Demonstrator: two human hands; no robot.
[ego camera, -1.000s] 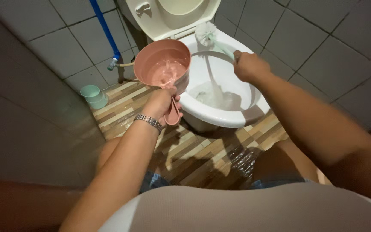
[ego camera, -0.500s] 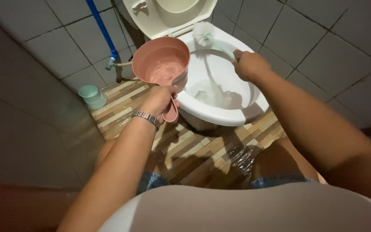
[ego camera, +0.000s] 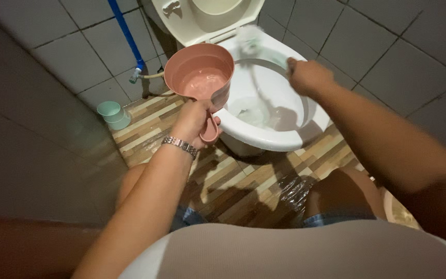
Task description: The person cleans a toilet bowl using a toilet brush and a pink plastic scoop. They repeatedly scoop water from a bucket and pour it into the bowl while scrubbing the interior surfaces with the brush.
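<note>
left hand [ego camera: 194,120]: my fingers grip the handle of a pink dipper [ego camera: 200,76], water inside, just beside the toilet bowl [ego camera: 280,138].
right hand [ego camera: 307,76]: closed on a toilet brush [ego camera: 252,39], blurred, at the bowl's far rim.

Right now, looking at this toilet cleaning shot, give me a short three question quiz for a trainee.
1. True or false: the left hand holds the pink dipper by its handle.
2. What does the right hand grip?
A. a sponge
B. the toilet brush
C. the blue pipe
3. What stands on the floor by the left wall?

Key:
1. True
2. B
3. A pale green cup
</note>
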